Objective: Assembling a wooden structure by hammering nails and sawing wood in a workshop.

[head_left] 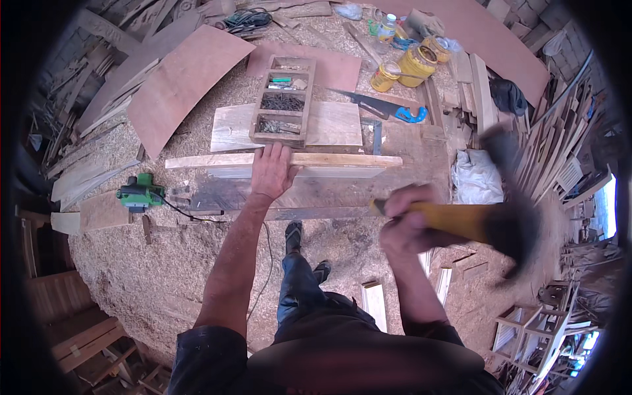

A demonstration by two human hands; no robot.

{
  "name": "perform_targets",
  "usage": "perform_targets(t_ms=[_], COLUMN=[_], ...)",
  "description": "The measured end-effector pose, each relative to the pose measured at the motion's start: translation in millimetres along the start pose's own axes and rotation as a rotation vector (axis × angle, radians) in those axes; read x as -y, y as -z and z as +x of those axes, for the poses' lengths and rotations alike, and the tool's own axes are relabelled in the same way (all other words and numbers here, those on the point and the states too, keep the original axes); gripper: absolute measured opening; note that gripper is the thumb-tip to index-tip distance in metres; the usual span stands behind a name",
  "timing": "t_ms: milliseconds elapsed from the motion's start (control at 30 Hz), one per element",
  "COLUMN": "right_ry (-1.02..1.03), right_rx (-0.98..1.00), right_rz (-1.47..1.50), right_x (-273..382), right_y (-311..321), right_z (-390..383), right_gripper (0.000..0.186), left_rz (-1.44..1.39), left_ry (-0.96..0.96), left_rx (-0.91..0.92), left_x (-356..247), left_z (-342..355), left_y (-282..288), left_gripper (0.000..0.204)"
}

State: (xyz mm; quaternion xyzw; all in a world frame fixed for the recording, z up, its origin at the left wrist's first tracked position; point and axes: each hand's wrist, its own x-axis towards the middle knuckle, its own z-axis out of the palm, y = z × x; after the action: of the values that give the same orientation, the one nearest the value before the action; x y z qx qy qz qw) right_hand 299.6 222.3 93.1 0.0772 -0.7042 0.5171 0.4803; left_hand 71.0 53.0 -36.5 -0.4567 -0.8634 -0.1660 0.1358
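Observation:
My left hand grips the top edge of a long wooden board that stands on its edge across the workbench. My right hand is closed around a hammer with a yellow handle, held up to the right of the board. Motion blurs the hammer's dark head. Just beyond my left hand, a wooden nail box with several compartments lies on a flat plank. Nails fill one of its compartments.
A handsaw with a blue handle and a metal square lie beyond the board. Yellow tubs and a bottle stand at the back. A green power planer sits left, its cord trailing. A white plastic bag lies right.

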Motion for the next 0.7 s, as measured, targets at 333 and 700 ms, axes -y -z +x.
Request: perform_targets(t_ms=[333,700], right_ry=[-0.487,-0.727], right_rx=[0.172,0.381], right_rz=[-0.513,-0.857], right_x=[7,-39], right_y=[-26,9], right_z=[-27,-107], right_gripper=[0.058,0.066], left_rz=[-0.001,0.002], left_ry=[0.008,0.031], left_rx=[0.016,-0.034], left_x=[6,-11], left_z=[-6,-6], left_y=[1,-15], left_gripper=[0.044,0.044])
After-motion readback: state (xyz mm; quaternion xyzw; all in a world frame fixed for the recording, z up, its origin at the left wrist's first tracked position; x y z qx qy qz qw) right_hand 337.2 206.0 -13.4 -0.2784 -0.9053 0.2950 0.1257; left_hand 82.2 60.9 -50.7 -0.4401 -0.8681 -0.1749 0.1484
